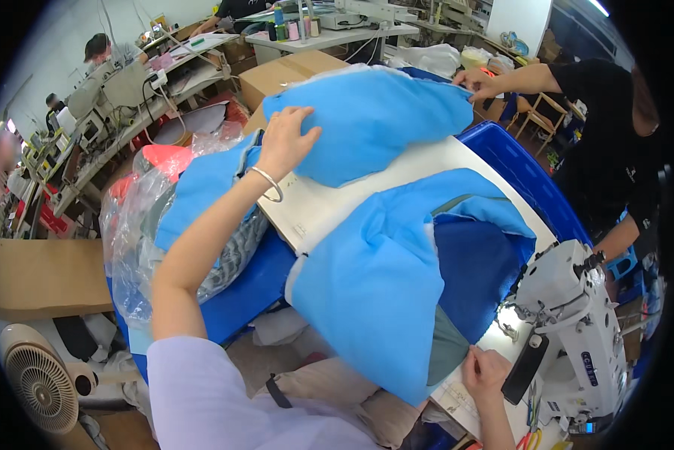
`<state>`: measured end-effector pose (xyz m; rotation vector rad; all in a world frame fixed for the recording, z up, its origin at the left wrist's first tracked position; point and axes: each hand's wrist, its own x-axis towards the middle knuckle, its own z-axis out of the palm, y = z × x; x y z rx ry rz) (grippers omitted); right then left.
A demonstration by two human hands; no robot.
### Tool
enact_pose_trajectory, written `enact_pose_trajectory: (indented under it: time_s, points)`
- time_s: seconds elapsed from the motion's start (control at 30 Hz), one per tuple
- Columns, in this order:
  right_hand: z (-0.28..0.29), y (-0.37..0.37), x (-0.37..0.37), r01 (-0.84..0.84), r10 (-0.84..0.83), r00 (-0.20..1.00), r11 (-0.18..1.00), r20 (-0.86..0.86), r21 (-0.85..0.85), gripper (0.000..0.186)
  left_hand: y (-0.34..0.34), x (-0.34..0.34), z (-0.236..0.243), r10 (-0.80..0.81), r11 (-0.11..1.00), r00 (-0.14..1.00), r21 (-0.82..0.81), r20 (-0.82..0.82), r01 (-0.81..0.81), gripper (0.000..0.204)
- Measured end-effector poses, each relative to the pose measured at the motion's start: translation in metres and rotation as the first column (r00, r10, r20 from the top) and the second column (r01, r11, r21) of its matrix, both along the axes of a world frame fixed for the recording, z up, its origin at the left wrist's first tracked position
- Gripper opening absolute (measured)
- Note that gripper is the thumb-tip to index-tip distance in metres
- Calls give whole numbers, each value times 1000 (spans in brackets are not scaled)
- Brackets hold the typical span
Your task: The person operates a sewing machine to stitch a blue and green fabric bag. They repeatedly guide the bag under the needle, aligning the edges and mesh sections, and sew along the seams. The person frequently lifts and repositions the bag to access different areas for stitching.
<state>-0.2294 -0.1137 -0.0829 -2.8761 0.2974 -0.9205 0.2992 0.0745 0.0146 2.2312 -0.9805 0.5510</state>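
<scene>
A large light-blue fabric piece (367, 281) with dark-blue and grey-green inner sides lies across the white sewing table (419, 176) and hangs over its near edge. My right hand (485, 373) pinches the lower edge of that piece, close to the white sewing machine (577, 330). Farther off, a second light-blue fabric piece (382, 116) is spread above the table. My left hand (288, 139), wearing a bracelet at the wrist, reaches to its left end with fingers apart; whether they touch the cloth is unclear. A co-worker's hand (476, 84) holds its far right edge.
A blue bin (517, 161) stands beyond the table. To the left are a clear plastic bag (138, 247) and more light-blue cloth (202, 191). Scissors (531, 438) lie by the machine. A fan (43, 386) and cardboard boxes (48, 277) are at lower left.
</scene>
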Motion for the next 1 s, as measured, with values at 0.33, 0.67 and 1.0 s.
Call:
enact_pose_trajectory:
  time_s: [0.33, 0.67, 1.0]
  points:
    - [3, 3, -1, 27, -27, 999, 1000, -21, -1, 17, -19, 55, 19, -35, 999, 999, -42, -30, 34, 49]
    - [-4, 2, 1, 16, -16, 1000, 1000, 18, 11, 20, -64, 103, 7, -201, 979, 975, -44, -96, 197, 41]
    - [3, 3, 2, 8, -8, 999, 1000, 38, -11, 18, -34, 67, 45, -377, 868, 906, -414, -193, 273, 23]
